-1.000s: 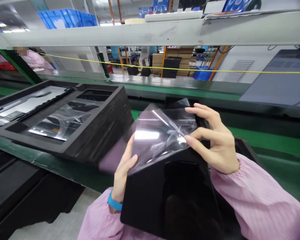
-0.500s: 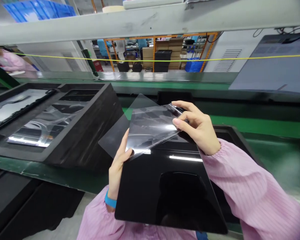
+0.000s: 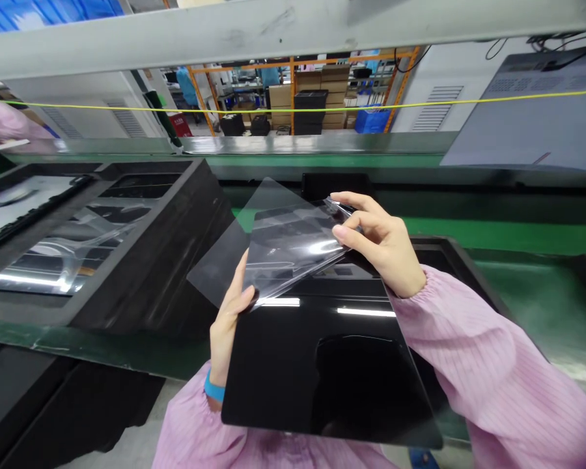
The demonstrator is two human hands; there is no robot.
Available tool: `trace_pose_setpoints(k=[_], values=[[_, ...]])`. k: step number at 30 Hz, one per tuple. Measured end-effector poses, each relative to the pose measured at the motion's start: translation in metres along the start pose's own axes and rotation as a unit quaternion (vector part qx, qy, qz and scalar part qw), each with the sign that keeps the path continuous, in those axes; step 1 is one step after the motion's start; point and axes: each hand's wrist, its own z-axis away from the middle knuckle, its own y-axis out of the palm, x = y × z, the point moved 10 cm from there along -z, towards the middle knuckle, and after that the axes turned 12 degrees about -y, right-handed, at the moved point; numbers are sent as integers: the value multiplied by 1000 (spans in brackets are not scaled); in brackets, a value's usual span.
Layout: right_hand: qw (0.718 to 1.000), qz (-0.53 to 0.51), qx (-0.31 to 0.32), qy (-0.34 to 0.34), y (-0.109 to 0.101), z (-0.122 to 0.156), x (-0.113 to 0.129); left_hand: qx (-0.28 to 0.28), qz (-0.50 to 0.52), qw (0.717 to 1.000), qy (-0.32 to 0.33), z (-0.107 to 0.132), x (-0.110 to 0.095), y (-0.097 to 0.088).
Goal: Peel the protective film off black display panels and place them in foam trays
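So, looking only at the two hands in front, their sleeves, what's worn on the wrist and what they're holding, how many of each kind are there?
Left hand and right hand: 2
Pink sleeves: 2
Blue wristband: 1
Black panel: 1
Clear film: 1
Total: 7

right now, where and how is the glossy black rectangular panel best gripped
Probably grip the glossy black rectangular panel by its side edges, coming from left and right: it is flat, with no handle showing. The bare left hand holds the left edge; the right edge looks free lower down.
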Motion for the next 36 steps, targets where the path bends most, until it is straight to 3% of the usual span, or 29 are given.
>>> trace_pose_setpoints(k=[6, 12, 19, 27, 36], values=[[999, 25, 10, -34, -7, -5, -5, -8, 4, 1000, -16, -6, 4, -13], [999, 45, 1, -22, -8, -7, -13, 53, 10, 998, 13, -4, -6, -1], [997, 72, 15, -24, 0, -8, -16, 54, 10, 998, -10, -5, -2, -8], [997, 74, 18, -15, 0, -8, -22, 77, -3, 997, 11, -5, -8, -2], [996, 82, 23, -22, 2, -7, -19, 65, 6, 998, 10, -8, -5, -7]])
